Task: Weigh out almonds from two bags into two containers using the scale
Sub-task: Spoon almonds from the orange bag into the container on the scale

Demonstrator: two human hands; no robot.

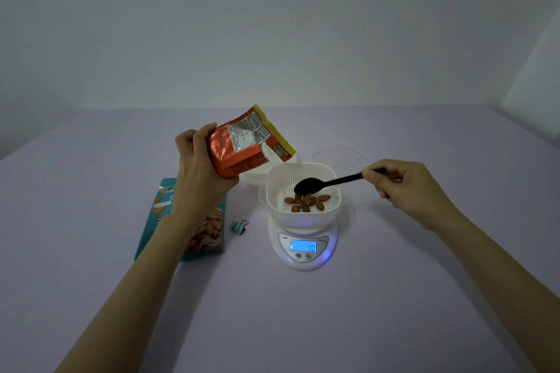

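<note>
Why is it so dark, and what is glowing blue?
Head view: the room is dim, so the table looks grey-purple; the screen of the scale glows blue and lights its rim; the foil of the orange bag shines a little; the wide lens stretches the left arm towards the corner.

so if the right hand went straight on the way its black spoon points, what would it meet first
Probably the left inner wall of the white slotted plastic container on the white digital scale; the right hand aims the black plastic spoon there, above the brown almonds. Depth is unclear.
</note>
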